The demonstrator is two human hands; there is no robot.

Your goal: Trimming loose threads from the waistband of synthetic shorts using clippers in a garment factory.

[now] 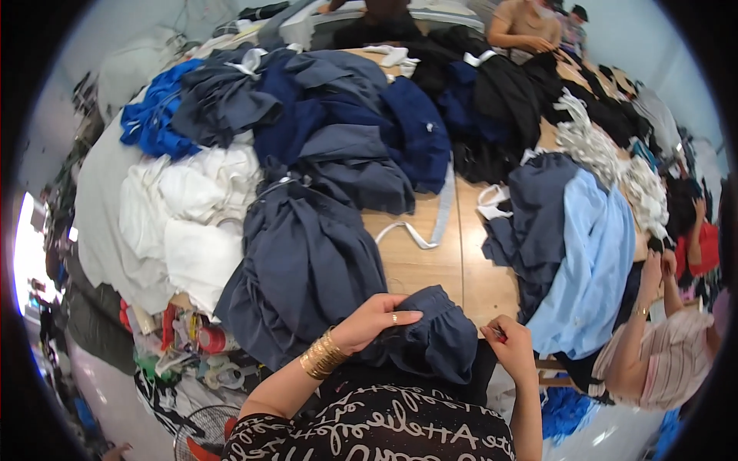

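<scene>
My left hand [383, 316], a ring on one finger and gold bangles on the wrist, pinches the edge of a slate-blue garment piece [440, 338] with a gathered, elasticated band. The piece hangs over my lap at the table's near edge. Just right of it my right hand [509, 343] is closed, its fingers curled round something small and dark that I cannot make out. A large slate-blue gathered garment [307, 253] lies on the table beyond my left forearm.
On the wooden table [438, 269] are white cloth [200, 250], bright blue cloth [157, 115], navy garments [419, 131], black garments [507, 92] and light blue cloth [592, 257]. A white strip [419, 237] curls mid-table. A person in a striped top [653, 357] works at the right; others sit beyond.
</scene>
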